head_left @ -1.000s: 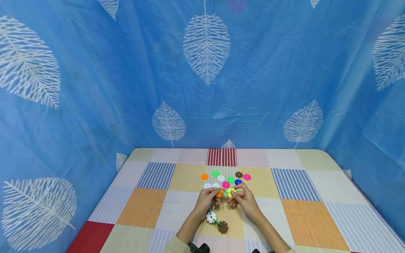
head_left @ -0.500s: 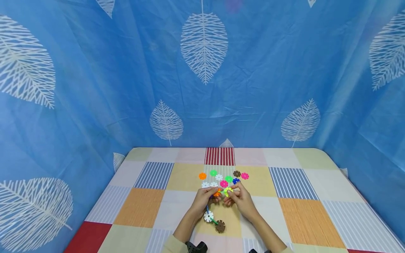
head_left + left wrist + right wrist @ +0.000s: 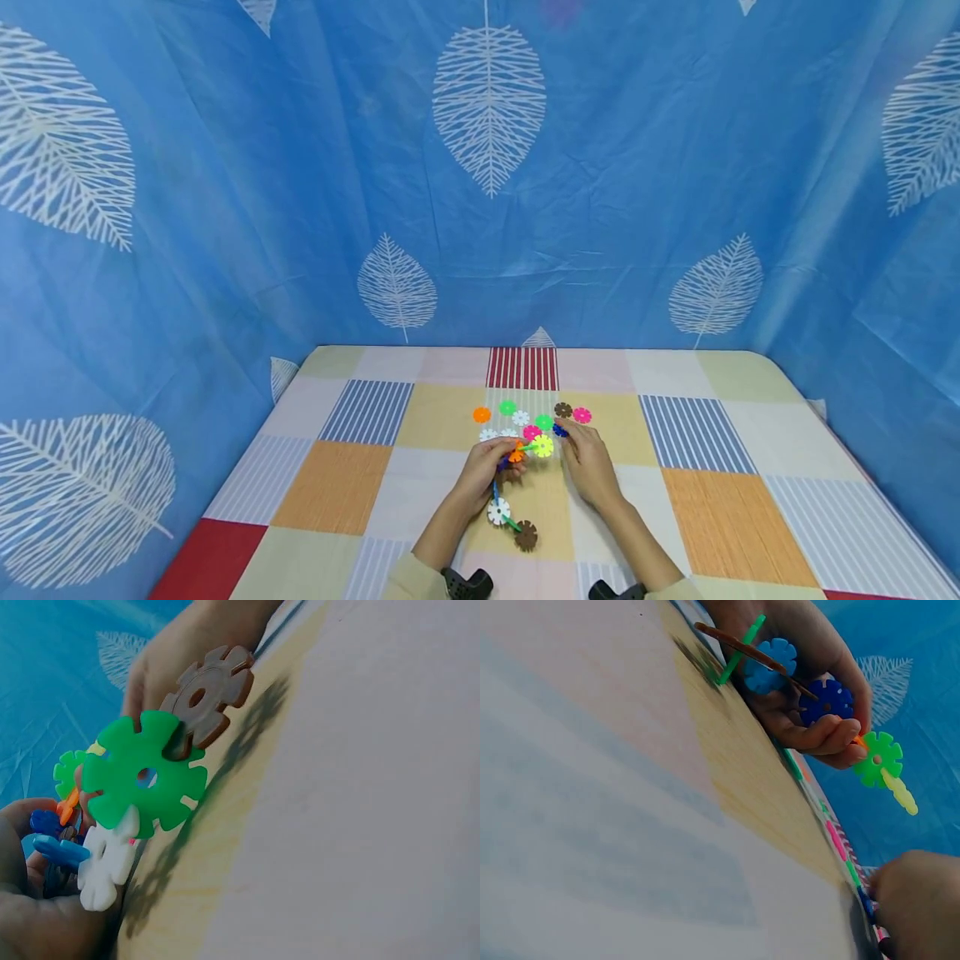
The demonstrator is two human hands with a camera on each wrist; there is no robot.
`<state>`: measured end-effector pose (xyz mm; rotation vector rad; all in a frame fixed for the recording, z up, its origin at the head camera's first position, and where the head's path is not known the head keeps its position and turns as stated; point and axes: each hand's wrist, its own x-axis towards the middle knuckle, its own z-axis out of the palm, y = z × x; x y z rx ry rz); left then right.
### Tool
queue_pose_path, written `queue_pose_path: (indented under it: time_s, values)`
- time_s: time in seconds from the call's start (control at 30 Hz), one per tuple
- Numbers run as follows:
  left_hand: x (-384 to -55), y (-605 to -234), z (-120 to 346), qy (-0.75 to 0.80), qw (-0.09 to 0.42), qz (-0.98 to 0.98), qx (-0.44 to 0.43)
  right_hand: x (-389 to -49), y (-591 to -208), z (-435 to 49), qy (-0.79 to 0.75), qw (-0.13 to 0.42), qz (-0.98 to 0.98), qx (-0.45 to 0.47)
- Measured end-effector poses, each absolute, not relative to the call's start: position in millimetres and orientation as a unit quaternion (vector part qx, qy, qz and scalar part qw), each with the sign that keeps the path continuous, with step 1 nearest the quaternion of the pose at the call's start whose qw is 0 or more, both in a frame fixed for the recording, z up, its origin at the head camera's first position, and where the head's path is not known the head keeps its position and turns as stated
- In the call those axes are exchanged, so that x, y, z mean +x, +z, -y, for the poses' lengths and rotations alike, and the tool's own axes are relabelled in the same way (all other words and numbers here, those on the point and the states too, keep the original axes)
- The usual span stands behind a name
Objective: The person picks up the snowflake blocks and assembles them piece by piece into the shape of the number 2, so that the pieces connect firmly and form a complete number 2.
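My left hand (image 3: pixel 480 477) holds a chain of notched plastic discs around its dark blue (image 3: pixel 827 703) and orange (image 3: pixel 517 455) pieces. From its fingertips a green disc (image 3: pixel 878 759) and a yellow disc (image 3: pixel 542 446) stick out to the right. Below the hand hang a light blue disc (image 3: pixel 771 666), a white disc (image 3: pixel 498 512), another green disc (image 3: pixel 144 774) and a brown disc (image 3: pixel 527 536). My right hand (image 3: pixel 590 463) reaches to a loose dark blue disc (image 3: pixel 560 431) on the table, its fingertips at the disc's edge and partly covering it.
Beyond the hands lie several loose discs: orange (image 3: pixel 482 415), green (image 3: pixel 507 407), white (image 3: pixel 521 418), pink (image 3: pixel 532 432), brown (image 3: pixel 563 409) and others. A patchwork cloth (image 3: pixel 450 492) covers the table. A blue leaf-print curtain (image 3: pixel 600 167) hangs behind and at both sides.
My right hand has let go of the yellow disc and moved slightly away to the loose dark blue disc. The left hand still holds the chain, with the yellow disc now at its free end.
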<state>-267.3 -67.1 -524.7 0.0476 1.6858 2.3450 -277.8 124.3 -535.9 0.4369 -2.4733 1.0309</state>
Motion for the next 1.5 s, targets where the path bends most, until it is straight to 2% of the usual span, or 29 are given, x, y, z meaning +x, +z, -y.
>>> queue_pose_path:
  time_s: [0.1,0.2,0.37,0.53,0.87,1.3,1.4,1.5]
  values:
    - [-268,-524,68,0.811,0.128,-0.571,0.011,-277,-538,-125,0.305,0.199,0.913,0.186]
    - [-268,-524,69,0.816,0.128,-0.564,0.005,-276,-539,-125,0.296,0.209,0.913,0.189]
    - [-268,-524,69,0.815,0.127,-0.565,0.008,-275,-539,-126,0.285,0.241,0.914,0.156]
    - [-268,-525,69,0.817,0.136,-0.559,0.023,-276,-539,-130,0.286,0.242,0.919,0.124]
    - [-269,-523,71,0.819,0.139,-0.557,0.018,-279,-541,-123,0.424,0.245,0.863,0.121]
    - [-269,-524,72,0.822,0.155,-0.546,0.046,-278,-538,-122,0.500,0.263,0.818,0.106]
    - [-269,-524,73,0.821,0.163,-0.545,0.051,-278,-537,-122,0.554,0.250,0.787,0.105]
    - [-269,-524,74,0.817,0.158,-0.553,0.042,-277,-536,-120,0.626,0.209,0.739,0.133]
